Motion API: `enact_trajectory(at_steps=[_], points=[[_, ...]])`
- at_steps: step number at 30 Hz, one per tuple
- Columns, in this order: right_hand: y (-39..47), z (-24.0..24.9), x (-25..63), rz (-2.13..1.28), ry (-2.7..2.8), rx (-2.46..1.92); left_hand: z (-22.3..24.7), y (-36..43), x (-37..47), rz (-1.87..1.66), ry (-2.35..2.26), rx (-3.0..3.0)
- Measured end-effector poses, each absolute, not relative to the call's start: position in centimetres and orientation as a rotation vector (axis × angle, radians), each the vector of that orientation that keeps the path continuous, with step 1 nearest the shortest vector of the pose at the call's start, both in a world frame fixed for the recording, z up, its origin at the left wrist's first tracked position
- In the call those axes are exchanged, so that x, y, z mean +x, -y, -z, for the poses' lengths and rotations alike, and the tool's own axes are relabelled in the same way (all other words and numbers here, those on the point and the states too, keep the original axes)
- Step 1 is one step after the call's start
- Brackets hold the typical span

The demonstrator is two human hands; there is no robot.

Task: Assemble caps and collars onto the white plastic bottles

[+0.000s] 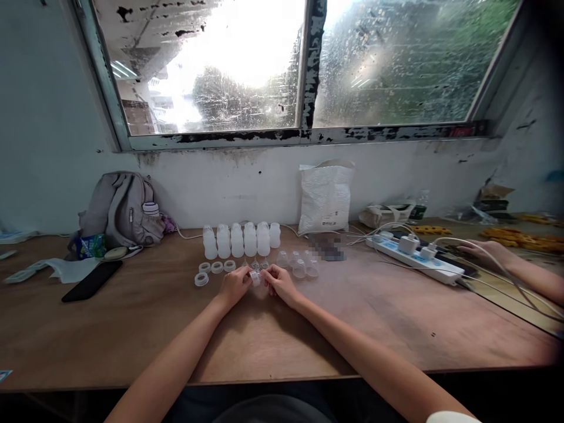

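My left hand is closed on a small clear plastic piece at the middle of the table. Close by on its right, my right hand has its fingers pinched together; what they hold, if anything, is too small to tell. Just behind both hands lie a few small clear parts. Several white translucent bottles stand in rows farther back. To the left of my hands are several white rings. Several clear caps sit to the right.
A grey backpack and a black phone are at the left. Behind stands a white package. A power strip with cables lies at the right, beside another person's hand and yellow items.
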State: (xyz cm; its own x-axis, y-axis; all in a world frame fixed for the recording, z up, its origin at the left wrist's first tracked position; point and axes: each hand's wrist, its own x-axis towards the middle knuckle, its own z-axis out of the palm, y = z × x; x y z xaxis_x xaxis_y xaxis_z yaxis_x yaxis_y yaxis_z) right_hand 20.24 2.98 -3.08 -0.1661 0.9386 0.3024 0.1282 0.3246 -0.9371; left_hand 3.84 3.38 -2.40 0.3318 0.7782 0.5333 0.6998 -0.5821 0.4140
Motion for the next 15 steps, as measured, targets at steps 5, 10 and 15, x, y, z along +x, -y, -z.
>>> enact_trajectory(at_steps=[5,10,15], points=[[-3.5,3.3,20.9,-0.875,1.572,-1.037,1.9,-2.9,4.0,-1.084,-1.194,2.449],[-2.9,3.1,21.0,-0.764,1.642,-1.053,1.7,-2.5,4.0,-1.064,-1.064,2.323],[-2.6,1.8,21.4,-0.606,1.733,-1.042,1.7,-2.1,4.8,-1.062,-1.108,2.422]])
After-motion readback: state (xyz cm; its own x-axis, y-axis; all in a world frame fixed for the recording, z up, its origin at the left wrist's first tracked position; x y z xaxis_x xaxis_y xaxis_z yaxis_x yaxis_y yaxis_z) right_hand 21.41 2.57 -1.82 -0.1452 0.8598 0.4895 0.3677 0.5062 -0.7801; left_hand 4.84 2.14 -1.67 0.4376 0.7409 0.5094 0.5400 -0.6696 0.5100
